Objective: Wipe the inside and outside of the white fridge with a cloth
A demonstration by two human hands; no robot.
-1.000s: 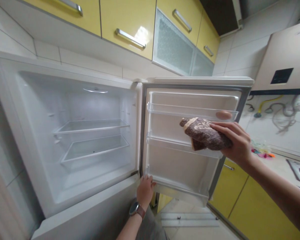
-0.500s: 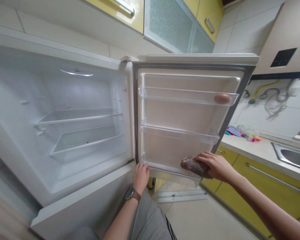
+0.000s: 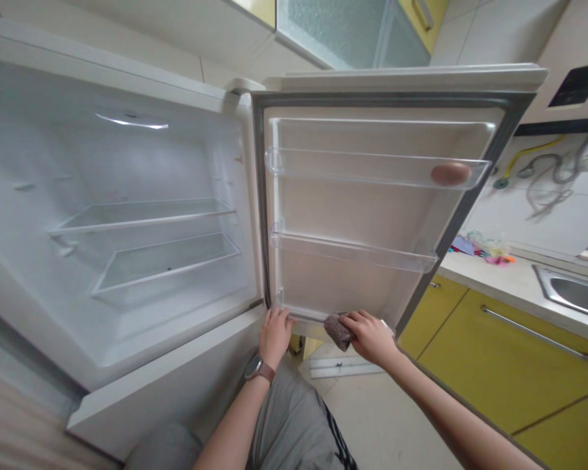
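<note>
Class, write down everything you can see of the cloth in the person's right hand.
The cloth is a small, brown, mottled rag that looks like thick towelling. It is bunched into a wad and mostly covered by the right hand, whose fingers clasp it from above, so only its left end shows. It is pressed against the bottom edge of the open fridge door, below the lower door shelf.

Fuzzy brown cloth (image 3: 338,331), glossy white fridge door (image 3: 353,215) (clear plastic shelves (image 3: 353,253))
</note>
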